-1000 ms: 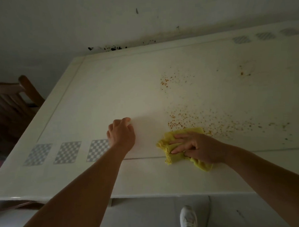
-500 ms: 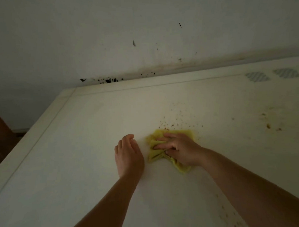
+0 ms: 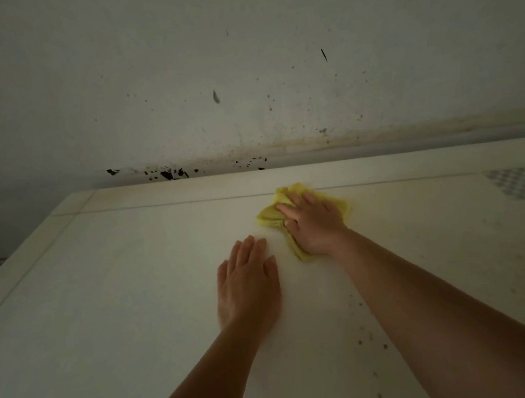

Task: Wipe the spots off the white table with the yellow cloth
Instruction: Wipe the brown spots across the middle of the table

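The yellow cloth [image 3: 271, 215] lies crumpled on the white table [image 3: 123, 280], close to the table's far edge. My right hand [image 3: 313, 226] presses flat on top of it, fingers spread, covering its middle. My left hand [image 3: 248, 285] rests palm down on the bare table just left of and nearer than the cloth, holding nothing. A few small dark spots [image 3: 365, 338] dot the table by my right forearm, trailing toward the near edge of the frame.
A stained grey wall [image 3: 250, 79] rises right behind the table's far edge, with black marks [image 3: 167, 173] along its base. A checkered patch [image 3: 516, 183] is printed on the table at far right. The table's left edge [image 3: 26, 254] runs diagonally.
My right hand has pushed the cloth away from me across the spotted patch toward the far edge. My left hand slid forward too and flattened. The view tilted up toward the wall.
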Motion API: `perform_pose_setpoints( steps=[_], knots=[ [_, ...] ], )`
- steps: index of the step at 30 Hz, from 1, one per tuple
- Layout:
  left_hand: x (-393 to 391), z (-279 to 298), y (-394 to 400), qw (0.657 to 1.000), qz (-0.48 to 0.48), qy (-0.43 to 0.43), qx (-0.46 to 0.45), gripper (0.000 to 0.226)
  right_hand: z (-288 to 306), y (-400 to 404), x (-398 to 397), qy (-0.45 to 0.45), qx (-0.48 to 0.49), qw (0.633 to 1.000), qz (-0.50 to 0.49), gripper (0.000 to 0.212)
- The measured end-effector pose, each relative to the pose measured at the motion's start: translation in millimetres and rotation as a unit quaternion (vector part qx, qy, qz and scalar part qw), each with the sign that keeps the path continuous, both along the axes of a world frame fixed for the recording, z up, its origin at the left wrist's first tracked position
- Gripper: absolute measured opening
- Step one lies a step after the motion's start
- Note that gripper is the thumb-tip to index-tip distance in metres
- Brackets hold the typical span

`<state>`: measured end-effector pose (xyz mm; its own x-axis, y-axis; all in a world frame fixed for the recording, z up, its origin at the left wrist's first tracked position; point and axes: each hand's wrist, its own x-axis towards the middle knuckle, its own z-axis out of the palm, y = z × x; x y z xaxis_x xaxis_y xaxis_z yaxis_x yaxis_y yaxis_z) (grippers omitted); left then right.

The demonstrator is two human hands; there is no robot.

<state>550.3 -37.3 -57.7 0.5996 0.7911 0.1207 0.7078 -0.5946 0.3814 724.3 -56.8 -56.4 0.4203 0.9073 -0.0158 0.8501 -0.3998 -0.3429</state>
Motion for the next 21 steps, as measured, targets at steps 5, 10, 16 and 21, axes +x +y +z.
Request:
perform_pose_setpoints(
  steps=[5,10,16,21],
  knots=[
    [-6.2,-3.3,1.8,1.000,-0.005,0.001,0.024,0.049,0.6,-8.5,42.5,0.008,-0.064,0.991,-0.113,0.048],
    [-6.3,-2.2,0.8,1.000,-0.006,0.001,0.020,0.047,2.3,-82.5,109.9,0.001,-0.062,0.971,-0.233,0.046],
    [-4.6,2.6,-3.2,1.000,0.001,-0.025,0.006,0.040,12.8,-152.1,136.2,-0.027,-0.059,0.957,-0.282,0.047],
    [-1.8,5.1,-1.8,0.999,-0.007,-0.047,0.007,0.034,15.7,-149.8,100.4,0.061,0.019,0.974,-0.216,0.048]
  ],
)
